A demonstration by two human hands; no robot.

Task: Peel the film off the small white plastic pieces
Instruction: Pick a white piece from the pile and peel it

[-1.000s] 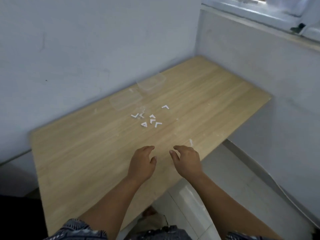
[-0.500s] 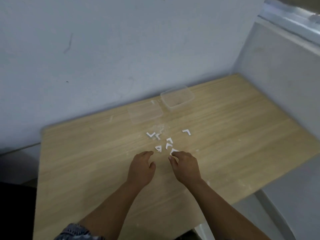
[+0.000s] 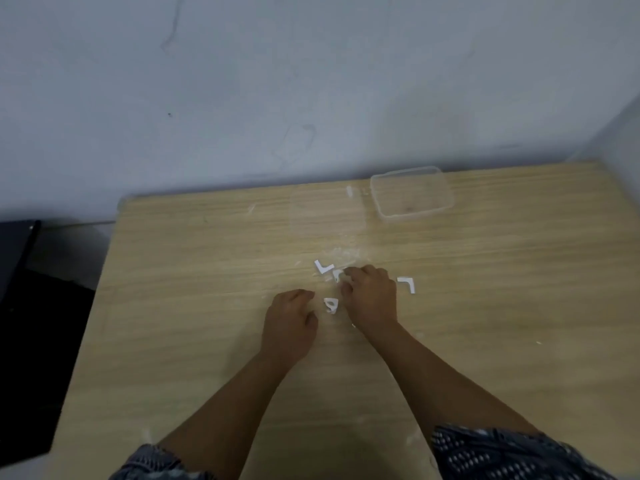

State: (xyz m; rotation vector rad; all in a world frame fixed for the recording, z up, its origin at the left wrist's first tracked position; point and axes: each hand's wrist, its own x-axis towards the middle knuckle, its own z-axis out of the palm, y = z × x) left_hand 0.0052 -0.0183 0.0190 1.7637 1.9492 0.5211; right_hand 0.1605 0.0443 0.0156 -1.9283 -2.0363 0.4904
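Observation:
Several small white plastic pieces lie mid-table on the wooden table (image 3: 485, 306): an L-shaped piece (image 3: 322, 267), another L-shaped piece (image 3: 407, 284) to the right, and a triangular piece (image 3: 330, 305) between my hands. My right hand (image 3: 370, 296) reaches over the cluster, and its curled index finger and thumb pinch a small white piece (image 3: 337, 276) that is partly hidden. My left hand (image 3: 291, 320) rests on the table just left of the triangular piece, fingers loosely curled and holding nothing.
A clear plastic container (image 3: 412, 194) stands at the table's back edge by the wall, with a flat clear lid (image 3: 325, 209) to its left. White scraps dot the wood. A black object (image 3: 20, 306) sits beyond the table's left edge.
The view has swung left and closer. My right hand moved forward into the cluster of pieces and closed its fingers on one. My left hand advanced slightly.

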